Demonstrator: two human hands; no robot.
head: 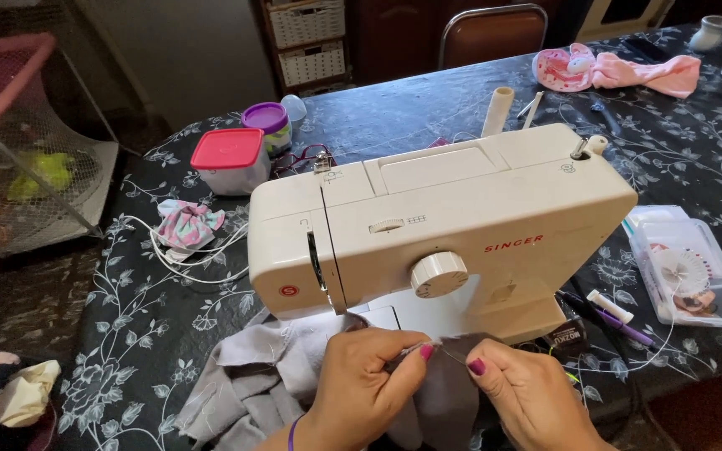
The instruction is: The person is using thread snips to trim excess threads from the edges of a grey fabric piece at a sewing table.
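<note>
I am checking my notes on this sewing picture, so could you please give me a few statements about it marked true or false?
1. Both hands, left hand and right hand, pinch grey fabric in front of the sewing machine. True.
2. The square container has a blue lid. False: its lid is red.
3. A clear plastic box lies right of the machine. True.
4. The tablecloth is plain white. False: it is dark with a pale floral print.

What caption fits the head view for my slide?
Both hands, left and right, pinch grey fabric before a cream sewing machine on a floral tablecloth.
</note>
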